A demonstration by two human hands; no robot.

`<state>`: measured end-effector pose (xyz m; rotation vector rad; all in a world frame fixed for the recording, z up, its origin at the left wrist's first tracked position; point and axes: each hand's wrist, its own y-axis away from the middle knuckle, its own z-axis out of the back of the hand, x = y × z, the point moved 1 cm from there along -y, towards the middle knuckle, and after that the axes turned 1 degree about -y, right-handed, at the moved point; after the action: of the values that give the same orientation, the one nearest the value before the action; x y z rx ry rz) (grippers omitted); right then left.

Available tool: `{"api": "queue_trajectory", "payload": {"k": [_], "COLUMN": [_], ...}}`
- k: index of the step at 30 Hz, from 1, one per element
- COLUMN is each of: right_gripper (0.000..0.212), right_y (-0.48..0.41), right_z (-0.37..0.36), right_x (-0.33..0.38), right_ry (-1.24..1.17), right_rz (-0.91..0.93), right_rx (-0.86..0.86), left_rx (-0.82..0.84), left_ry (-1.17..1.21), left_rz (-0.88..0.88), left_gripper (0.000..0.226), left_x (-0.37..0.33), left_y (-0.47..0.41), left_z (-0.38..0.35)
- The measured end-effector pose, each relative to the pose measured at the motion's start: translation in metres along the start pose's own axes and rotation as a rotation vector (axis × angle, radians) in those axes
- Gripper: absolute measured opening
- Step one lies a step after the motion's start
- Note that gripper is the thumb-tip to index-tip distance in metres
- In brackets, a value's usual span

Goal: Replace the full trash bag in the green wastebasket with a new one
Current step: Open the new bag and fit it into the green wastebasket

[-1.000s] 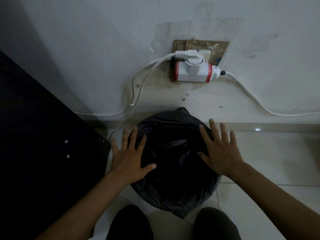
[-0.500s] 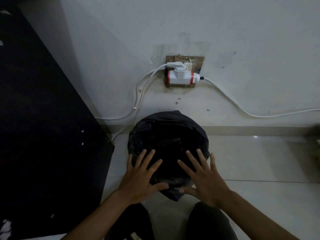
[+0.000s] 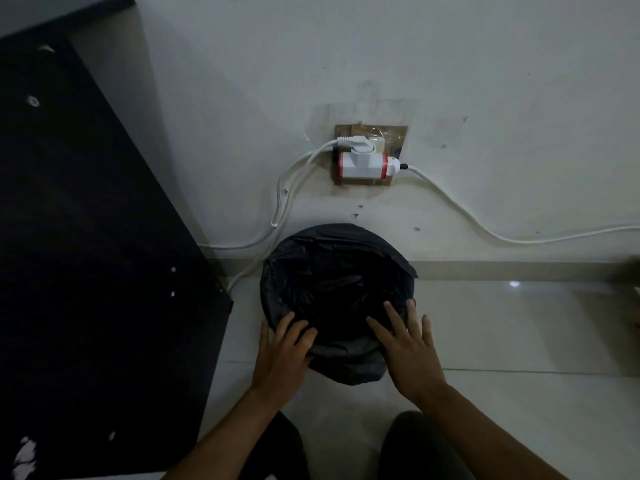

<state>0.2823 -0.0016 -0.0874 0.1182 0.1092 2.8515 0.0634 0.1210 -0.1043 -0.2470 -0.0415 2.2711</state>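
A black trash bag covers the round wastebasket on the floor against the wall; the basket's green body is hidden under the bag's folded-over edge. My left hand lies on the near left rim with fingers spread. On the near right rim rests my right hand, also with fingers apart, flat on the plastic. Neither hand closes around anything.
A dark cabinet panel stands close on the left. On the wall above the basket is a socket with a white-and-red adapter, white cables running left and right. Pale floor tiles extend right. My knees show at the bottom.
Both hands slid from the basket's far sides to its near rim. The view pulled back and up, so the basket looks smaller.
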Motion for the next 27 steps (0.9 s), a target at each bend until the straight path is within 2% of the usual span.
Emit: {"api": "queue_trajectory", "payload": {"k": [3,6,7,9,10,12,14,16,17,19,21,23,24,25,27], "right_gripper": [0.093,0.050,0.031,0.013,0.012,0.031,0.054,0.068,0.064,0.038,0.017,0.021,0.028,0.038,0.055], "right_y": [0.005,0.032,0.041,0.048,0.045,0.033,0.016,0.005,0.002,-0.002,-0.008,-0.025,-0.038,-0.055,-0.097], "right_z": [0.001,0.004,0.000,-0.013,-0.024,-0.046,-0.058,-0.061,-0.060,-0.047,-0.026,-0.001,0.012,0.026,0.041], "right_x": [0.007,0.021,0.026,0.029,0.026,0.017,0.010,0.004,-0.002,-0.018,-0.045,-0.067,-0.073,-0.075,-0.074], "right_ry": [-0.067,-0.371,-0.428,-0.496,-0.531,-0.528,-0.425,-0.400,-0.475,-0.628,-0.668,-0.765,-0.862,-0.992,-1.237], "right_rz": [0.077,0.096,0.069,0.024,0.017,0.023,0.005,-0.044,-0.076,-0.195,-0.454,-0.652,-0.676,-0.659,-0.583], "right_rx": [-0.141,-0.387,-0.455,-0.391,-0.297,-0.059,0.136,0.283,0.339,0.365,0.166,-0.119,-0.222,-0.246,-0.190], "left_rx": [-0.046,-0.209,-0.293,-0.377,-0.332,-0.107,0.116,0.270,0.346,0.397,0.260,-0.054,-0.172,-0.232,-0.224], "left_ry": [-0.012,0.143,0.237,0.457,0.541,0.545,0.445,0.406,0.451,0.590,0.693,0.894,1.025,1.138,1.217], "left_rz": [0.055,0.164,0.233,0.337,0.329,0.214,0.105,0.142,0.215,0.400,0.666,0.882,0.930,0.921,0.834], "left_gripper": [0.080,0.086,0.079,0.051,0.036,0.019,0.037,0.050,0.048,0.032,0.019,0.025,0.029,0.035,0.046], "left_x": [-0.003,-0.012,-0.013,-0.009,-0.005,0.005,0.016,0.032,0.038,0.055,0.074,0.089,0.092,0.093,0.091], "left_y": [0.004,0.025,0.034,0.047,0.050,0.048,0.039,0.028,0.021,0.014,0.002,-0.014,-0.023,-0.036,-0.061], "left_z": [0.002,0.005,0.005,-0.001,-0.006,-0.015,-0.026,-0.040,-0.041,-0.042,-0.033,-0.017,-0.007,0.004,0.022]}}
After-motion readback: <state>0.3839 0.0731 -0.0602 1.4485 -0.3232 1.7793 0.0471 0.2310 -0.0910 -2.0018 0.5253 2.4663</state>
